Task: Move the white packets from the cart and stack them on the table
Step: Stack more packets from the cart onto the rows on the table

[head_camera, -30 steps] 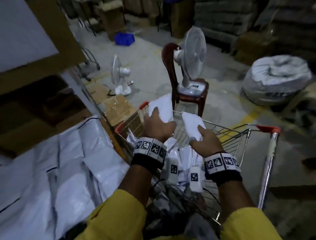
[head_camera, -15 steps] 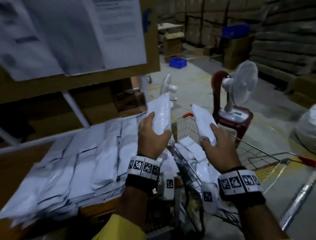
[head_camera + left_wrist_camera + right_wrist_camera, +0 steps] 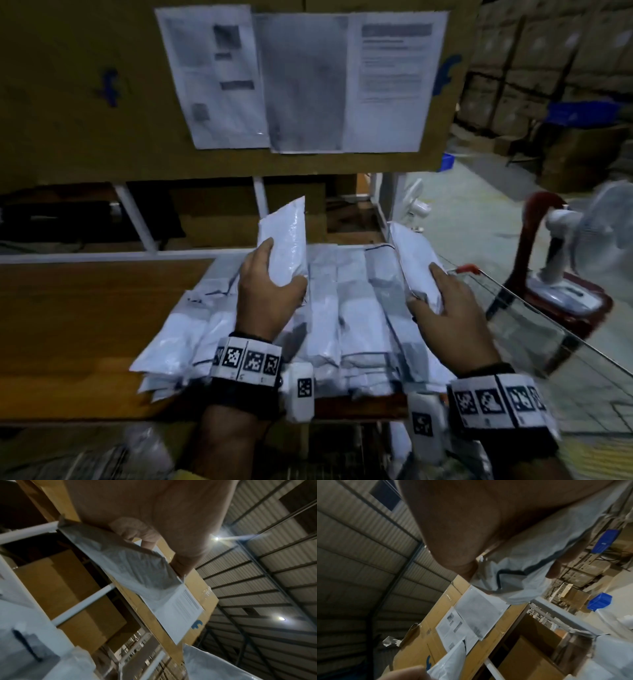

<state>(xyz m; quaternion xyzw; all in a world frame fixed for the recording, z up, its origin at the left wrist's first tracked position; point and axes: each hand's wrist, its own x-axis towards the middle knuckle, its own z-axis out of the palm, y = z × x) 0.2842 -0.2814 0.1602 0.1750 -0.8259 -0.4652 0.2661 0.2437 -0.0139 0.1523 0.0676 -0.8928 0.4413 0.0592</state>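
Head: left hand (image 3: 265,298) grips one packet (image 3: 286,245), right hand (image 3: 445,310) grips a second packet (image 3: 416,260). Both packets are held up over the stack (image 3: 346,308) on the bench (image 3: 85,325), long axes pointing away from the person, roughly parallel to the stacked ones. The stack lies straight below and between the hands; left looks slightly nearer its middle, so I'd expect left to drop first. Cart (image 3: 534,308) is at the right edge.

Left wrist: fingers (image 3: 135,530) curl over the packet's (image 3: 120,561) edge, thumb on the other side.

Right wrist: packet (image 3: 530,563) is clamped against the palm.

Versus 0.5 s ago: view has swung left off the cart, and both hands are now over the stack.
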